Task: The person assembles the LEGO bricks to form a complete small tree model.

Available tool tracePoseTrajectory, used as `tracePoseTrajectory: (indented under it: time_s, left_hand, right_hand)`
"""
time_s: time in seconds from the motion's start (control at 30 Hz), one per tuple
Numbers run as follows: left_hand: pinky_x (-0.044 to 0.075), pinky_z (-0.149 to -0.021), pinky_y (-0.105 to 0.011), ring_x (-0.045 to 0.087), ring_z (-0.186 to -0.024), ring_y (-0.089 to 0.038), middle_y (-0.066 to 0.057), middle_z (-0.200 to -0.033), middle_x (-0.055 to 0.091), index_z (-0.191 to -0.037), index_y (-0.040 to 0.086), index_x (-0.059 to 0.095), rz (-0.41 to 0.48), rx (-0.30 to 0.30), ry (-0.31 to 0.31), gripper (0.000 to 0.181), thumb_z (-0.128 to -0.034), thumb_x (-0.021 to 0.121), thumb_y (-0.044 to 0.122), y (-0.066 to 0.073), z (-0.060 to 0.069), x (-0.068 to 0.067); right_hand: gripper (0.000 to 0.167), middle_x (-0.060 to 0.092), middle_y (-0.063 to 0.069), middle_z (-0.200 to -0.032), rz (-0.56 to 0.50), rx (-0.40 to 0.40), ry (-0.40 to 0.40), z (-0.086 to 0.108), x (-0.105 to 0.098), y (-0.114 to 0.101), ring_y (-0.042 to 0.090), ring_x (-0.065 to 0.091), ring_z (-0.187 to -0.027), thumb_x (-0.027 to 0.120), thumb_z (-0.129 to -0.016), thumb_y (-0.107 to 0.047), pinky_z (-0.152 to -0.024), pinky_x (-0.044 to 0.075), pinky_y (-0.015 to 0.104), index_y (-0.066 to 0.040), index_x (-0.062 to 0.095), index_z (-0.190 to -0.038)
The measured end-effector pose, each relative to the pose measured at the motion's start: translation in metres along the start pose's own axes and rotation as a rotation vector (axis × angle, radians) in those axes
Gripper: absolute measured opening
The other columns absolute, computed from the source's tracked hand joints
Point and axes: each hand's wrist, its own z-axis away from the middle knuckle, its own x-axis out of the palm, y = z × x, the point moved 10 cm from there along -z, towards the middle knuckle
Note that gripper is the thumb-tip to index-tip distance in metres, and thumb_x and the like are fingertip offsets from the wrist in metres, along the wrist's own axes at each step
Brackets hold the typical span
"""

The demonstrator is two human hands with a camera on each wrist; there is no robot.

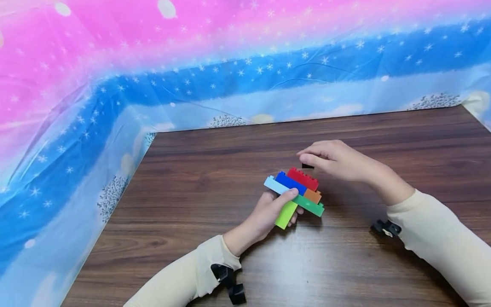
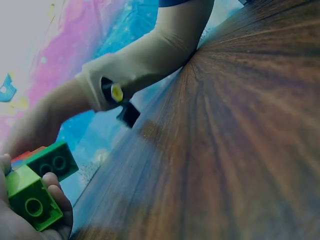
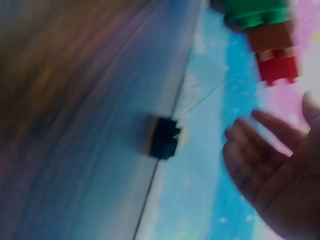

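My left hand (image 1: 264, 211) grips a stack of toy building bricks, its thumb lying across the front. A red brick (image 1: 303, 178) tops the stack, above a blue brick (image 1: 290, 183) and an orange-brown brick (image 1: 313, 195). Below them come a light blue brick (image 1: 274, 185) and a green brick (image 1: 310, 206), with a lime green brick (image 1: 285, 215) at the bottom. On the table stands a small black brick (image 3: 165, 139), partly hidden by my right hand (image 1: 335, 158) in the head view. The right wrist view shows that hand apart from the brick, fingers loosely extended and holding nothing.
Dark wood grain covers the table (image 1: 172, 192). Behind it and along its left side hangs a pink and blue cloth (image 1: 230, 76) with snowflakes. Black camera mounts (image 1: 229, 281) sit at both sleeve cuffs.
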Motion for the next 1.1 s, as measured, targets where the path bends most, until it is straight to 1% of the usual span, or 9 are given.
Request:
tracePoseTrajectory:
  time_s: [0.07, 0.17, 0.23, 0.3, 0.5, 0.7, 0.8, 0.9, 1.1]
  left_hand:
    - [0.054, -0.053, -0.024, 0.062, -0.055, -0.012, -0.004, -0.077, 0.071, -0.119, 0.002, 0.061, 0.01, -0.012, 0.02, 0.028, -0.1071, 0.059, 0.027, -0.001, -0.001, -0.002]
    - [0.055, -0.054, -0.024, 0.062, -0.056, -0.013, -0.005, -0.079, 0.072, -0.122, 0.002, 0.061, 0.021, -0.028, 0.015, 0.03, -0.1073, 0.06, 0.028, -0.004, 0.001, -0.002]
    - [0.056, -0.054, -0.025, 0.063, -0.057, -0.013, -0.005, -0.08, 0.072, -0.123, 0.002, 0.06, 0.021, -0.035, 0.008, 0.03, -0.1075, 0.059, 0.028, -0.005, 0.002, -0.001]
    - [0.056, -0.054, -0.025, 0.063, -0.057, -0.013, -0.006, -0.08, 0.072, -0.124, 0.002, 0.06, 0.019, -0.033, 0.001, 0.03, -0.1076, 0.058, 0.027, -0.005, 0.003, -0.001]
    - [0.056, -0.055, -0.025, 0.062, -0.058, -0.013, -0.006, -0.081, 0.071, -0.128, 0.003, 0.057, 0.021, -0.021, -0.025, 0.032, -0.1078, 0.057, 0.027, -0.002, 0.001, 0.0]
    - [0.056, -0.056, -0.025, 0.063, -0.059, -0.014, -0.007, -0.083, 0.071, -0.131, 0.003, 0.056, 0.013, -0.026, -0.046, 0.033, -0.1072, 0.057, 0.027, -0.002, 0.001, 0.0]
    - [0.056, -0.055, -0.026, 0.063, -0.059, -0.015, -0.008, -0.084, 0.071, -0.132, 0.004, 0.055, 0.008, -0.013, -0.052, 0.034, -0.1067, 0.058, 0.026, 0.002, 0.0, -0.001]
    - [0.056, -0.055, -0.026, 0.063, -0.059, -0.015, -0.008, -0.084, 0.071, -0.132, 0.004, 0.055, 0.01, -0.004, -0.051, 0.034, -0.1064, 0.059, 0.025, 0.004, -0.002, -0.001]
    - [0.057, -0.056, -0.027, 0.063, -0.06, -0.015, -0.008, -0.085, 0.071, -0.133, 0.006, 0.054, 0.014, -0.016, -0.06, 0.032, -0.1067, 0.058, 0.023, 0.0, 0.0, 0.003]
  right_hand:
    - [0.042, 0.065, 0.02, -0.138, 0.093, 0.055, -0.016, -0.006, 0.002, 0.014, 0.037, 0.063, -0.125, 0.067, -0.105, -0.019, -0.105, 0.052, 0.057, 0.001, 0.063, -0.142]
    - [0.05, 0.05, 0.03, -0.152, 0.177, 0.102, -0.086, -0.009, 0.013, 0.031, 0.049, 0.049, -0.14, 0.07, -0.102, -0.013, -0.112, 0.043, 0.064, 0.006, 0.056, -0.146]
    - [0.052, 0.044, 0.032, -0.157, 0.178, 0.117, -0.125, -0.006, 0.018, 0.036, 0.051, 0.043, -0.144, 0.071, -0.101, -0.012, -0.114, 0.04, 0.065, 0.006, 0.055, -0.147]
    - [0.052, 0.046, 0.031, -0.156, 0.17, 0.113, -0.141, -0.005, 0.02, 0.039, 0.051, 0.045, -0.143, 0.072, -0.1, -0.012, -0.115, 0.04, 0.064, 0.006, 0.057, -0.146]
    - [0.033, 0.071, 0.018, -0.121, 0.2, 0.078, -0.109, -0.004, 0.019, 0.037, 0.036, 0.067, -0.114, 0.082, -0.092, -0.009, -0.101, 0.054, 0.057, 0.002, 0.071, -0.12]
    - [0.015, 0.07, 0.002, -0.091, 0.209, 0.081, -0.133, -0.004, 0.022, 0.034, 0.02, 0.064, -0.086, 0.084, -0.089, -0.006, -0.081, 0.059, 0.044, -0.007, 0.07, -0.096]
    - [0.013, 0.069, -0.002, -0.086, 0.136, 0.075, -0.12, -0.002, 0.015, 0.033, 0.016, 0.063, -0.079, 0.081, -0.091, -0.008, -0.075, 0.058, 0.038, -0.009, 0.069, -0.092]
    - [0.011, 0.073, -0.003, -0.09, -0.018, 0.086, -0.072, 0.002, 0.002, 0.032, 0.014, 0.067, -0.084, 0.079, -0.095, -0.012, -0.077, 0.059, 0.035, -0.011, 0.069, -0.097]
    - [0.018, 0.074, 0.01, -0.099, -0.361, 0.15, -0.05, 0.014, -0.011, 0.029, 0.033, 0.071, -0.087, 0.075, -0.1, -0.018, -0.077, 0.062, 0.041, -0.004, 0.067, -0.11]
